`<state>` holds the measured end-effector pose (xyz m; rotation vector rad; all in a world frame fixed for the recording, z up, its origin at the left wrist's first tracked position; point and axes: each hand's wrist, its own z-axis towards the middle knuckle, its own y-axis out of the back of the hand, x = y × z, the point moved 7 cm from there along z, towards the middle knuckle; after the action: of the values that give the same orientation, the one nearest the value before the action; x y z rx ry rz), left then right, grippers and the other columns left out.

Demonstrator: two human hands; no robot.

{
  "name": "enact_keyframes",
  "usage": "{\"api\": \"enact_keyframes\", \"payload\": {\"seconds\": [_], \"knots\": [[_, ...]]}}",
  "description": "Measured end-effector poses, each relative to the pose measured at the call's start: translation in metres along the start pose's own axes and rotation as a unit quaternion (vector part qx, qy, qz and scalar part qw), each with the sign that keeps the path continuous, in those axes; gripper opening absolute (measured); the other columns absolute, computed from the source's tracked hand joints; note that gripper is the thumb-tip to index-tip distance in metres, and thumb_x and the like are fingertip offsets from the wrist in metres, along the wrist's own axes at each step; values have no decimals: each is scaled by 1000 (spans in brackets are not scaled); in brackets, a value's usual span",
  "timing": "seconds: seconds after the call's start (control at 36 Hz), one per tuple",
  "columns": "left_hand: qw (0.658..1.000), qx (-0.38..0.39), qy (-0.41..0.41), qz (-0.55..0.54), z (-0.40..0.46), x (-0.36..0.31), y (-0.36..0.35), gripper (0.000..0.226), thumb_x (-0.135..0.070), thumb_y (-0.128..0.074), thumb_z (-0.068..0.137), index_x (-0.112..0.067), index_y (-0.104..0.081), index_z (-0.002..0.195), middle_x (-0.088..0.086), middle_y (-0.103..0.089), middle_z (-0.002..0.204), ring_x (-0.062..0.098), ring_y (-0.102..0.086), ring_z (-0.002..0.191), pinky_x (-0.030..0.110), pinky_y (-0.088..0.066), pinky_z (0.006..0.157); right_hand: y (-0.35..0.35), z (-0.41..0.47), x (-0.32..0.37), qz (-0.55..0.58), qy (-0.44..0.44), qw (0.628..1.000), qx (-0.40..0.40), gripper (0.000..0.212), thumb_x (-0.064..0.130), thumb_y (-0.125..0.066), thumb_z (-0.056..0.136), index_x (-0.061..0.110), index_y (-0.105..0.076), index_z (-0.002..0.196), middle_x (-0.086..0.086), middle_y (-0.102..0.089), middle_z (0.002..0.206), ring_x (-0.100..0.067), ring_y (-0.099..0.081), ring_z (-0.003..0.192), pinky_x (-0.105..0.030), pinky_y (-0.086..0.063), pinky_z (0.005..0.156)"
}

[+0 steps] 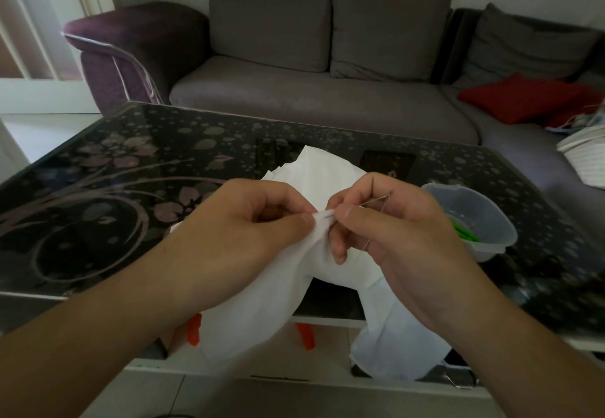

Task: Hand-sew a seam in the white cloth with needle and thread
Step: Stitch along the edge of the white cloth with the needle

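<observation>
The white cloth (330, 270) drapes from the table's near edge down toward my lap, with a bunched part behind my hands. My left hand (242, 221) pinches a fold of the cloth between thumb and forefinger. Right beside it, my right hand (389, 224) pinches the thin needle (328, 215) at that fold; only a short bit of the needle shows. A fine thread (376, 202) runs from the needle across my right fingers and loops down over the palm.
A black glass table (137, 195) with a flower pattern lies under the work. A translucent plastic tub (481, 221) with green items stands at the right. Behind is a grey sofa (327, 100) with a red cushion (523, 97).
</observation>
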<state>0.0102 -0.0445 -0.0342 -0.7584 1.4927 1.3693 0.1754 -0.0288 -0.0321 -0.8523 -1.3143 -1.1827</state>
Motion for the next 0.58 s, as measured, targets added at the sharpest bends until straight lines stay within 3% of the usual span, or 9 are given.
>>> {"api": "enact_keyframes", "payload": {"seconds": [0.25,0.58], "knots": [[1000,-8,10,17,-1,0,2,18,-29,-64,98,-30,-79,87,-13,-77,84,3,-71,80,25,-48,76,-1,-1,1,-12,0,1000,-9,10,-1,-61,96,1,-67,88,-11,-72,83,-25,-67,65,-38,-63,81],[1000,-18,15,14,-1,0,3,20,-28,-65,98,-29,-79,84,-14,-76,80,0,-69,74,21,-46,73,-1,-3,6,-41,-7,998,-39,12,-1,-63,95,5,-67,85,-2,-73,79,-21,-70,66,-22,-61,71]]}}
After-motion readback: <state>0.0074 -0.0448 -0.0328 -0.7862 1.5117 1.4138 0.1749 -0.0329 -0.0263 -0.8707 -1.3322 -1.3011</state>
